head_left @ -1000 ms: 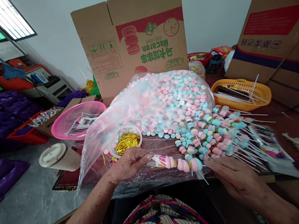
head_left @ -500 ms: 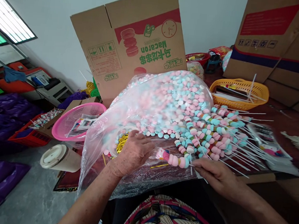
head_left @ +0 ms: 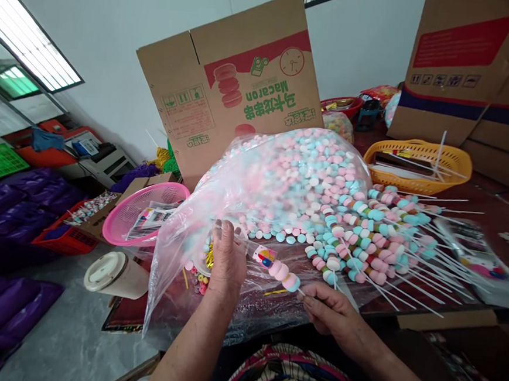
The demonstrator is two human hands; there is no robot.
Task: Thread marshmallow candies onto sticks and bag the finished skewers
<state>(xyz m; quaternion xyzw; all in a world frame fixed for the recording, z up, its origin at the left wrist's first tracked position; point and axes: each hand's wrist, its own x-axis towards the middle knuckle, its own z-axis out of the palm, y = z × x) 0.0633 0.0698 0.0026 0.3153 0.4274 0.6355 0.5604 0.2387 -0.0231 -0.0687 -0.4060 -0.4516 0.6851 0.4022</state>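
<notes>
In front of the big bag of candies [head_left: 255,176], we hold a candy stick [head_left: 278,271], its pink and blue pieces tilted over the table [head_left: 500,201], with a printed wrapper at the upper end. Our right hand [head_left: 326,310] has its grip pinched on the bare lower end. Our left hand [head_left: 228,265] is raised beside the gold ties [head_left: 209,257] at the bag's front edge; we cannot tell whether its grip is together or apart. A pile of finished sticks [head_left: 375,229] lies at the bag's right.
</notes>
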